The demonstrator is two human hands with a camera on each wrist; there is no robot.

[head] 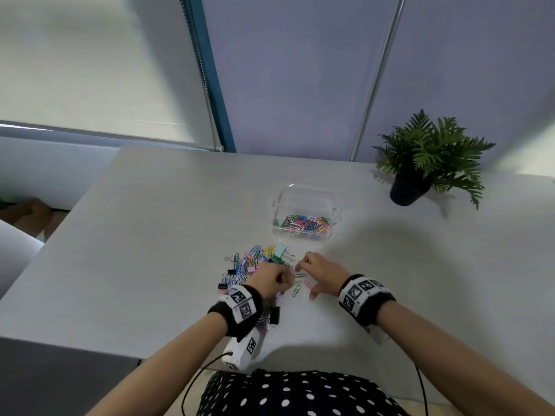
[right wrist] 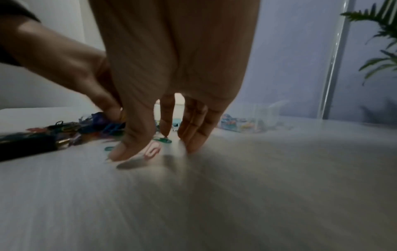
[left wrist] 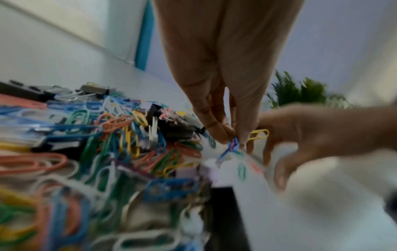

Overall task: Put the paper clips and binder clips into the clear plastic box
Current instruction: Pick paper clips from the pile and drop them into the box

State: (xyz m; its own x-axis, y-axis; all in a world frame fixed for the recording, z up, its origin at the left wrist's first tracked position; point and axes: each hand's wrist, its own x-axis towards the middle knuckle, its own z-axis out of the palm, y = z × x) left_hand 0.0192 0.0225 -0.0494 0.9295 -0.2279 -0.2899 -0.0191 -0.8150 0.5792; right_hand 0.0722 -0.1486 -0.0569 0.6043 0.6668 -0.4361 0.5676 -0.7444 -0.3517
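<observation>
A heap of coloured paper clips and binder clips (head: 249,265) lies on the white table (head: 150,235), filling the left of the left wrist view as the clip heap (left wrist: 96,144). Behind it stands the clear plastic box (head: 303,211), with paper clips on its bottom. My left hand (head: 288,280) pinches a few blue and purple paper clips (left wrist: 233,145) at the heap's right edge. My right hand (head: 304,282) hovers beside it, fingers spread and pointing down over loose clips. In the right wrist view the right hand (right wrist: 152,152) has its fingertips (right wrist: 191,146) at the table, around a pink clip (right wrist: 153,151).
A potted fern (head: 426,157) stands at the back right of the table. A black binder clip (head: 274,315) lies under my left wrist. The table's left edge (head: 60,229) drops off beside a window blind; a wall runs behind.
</observation>
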